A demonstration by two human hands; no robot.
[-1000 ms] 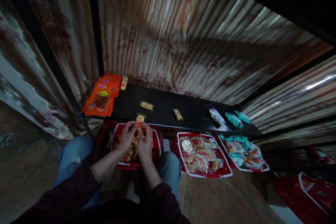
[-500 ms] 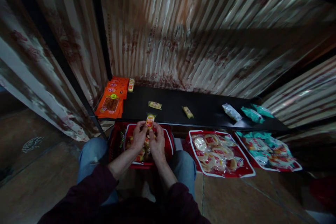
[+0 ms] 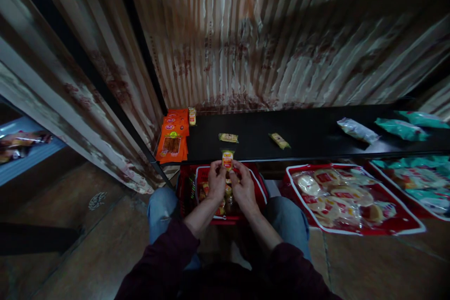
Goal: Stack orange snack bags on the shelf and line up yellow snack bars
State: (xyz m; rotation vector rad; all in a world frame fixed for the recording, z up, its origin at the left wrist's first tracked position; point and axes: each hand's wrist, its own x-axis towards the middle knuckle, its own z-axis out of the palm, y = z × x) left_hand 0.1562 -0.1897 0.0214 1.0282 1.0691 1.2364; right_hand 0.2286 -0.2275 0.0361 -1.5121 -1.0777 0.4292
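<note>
My left hand [image 3: 215, 183] and my right hand [image 3: 242, 188] are both closed on a small yellow-and-red snack packet [image 3: 227, 159], held upright just in front of the edge of a black shelf [image 3: 309, 137]. Below my hands a red basket [image 3: 253, 183] full of similar packets rests between my knees. On the shelf lie two small yellow packets [image 3: 228, 138] [image 3: 279, 140] and another [image 3: 192, 116] at the back left.
A stack of orange packs [image 3: 173, 137] lies on the shelf's left end; a silver pack [image 3: 357, 130] and green packs [image 3: 401, 128] lie at the right. Two red trays [image 3: 415, 230] of wrapped snacks sit on the floor. Corrugated metal walls close in behind and left.
The view has swung left, so shelf and trays sit further right in frame. My hands keep the same hold on the packet above the basket.
</note>
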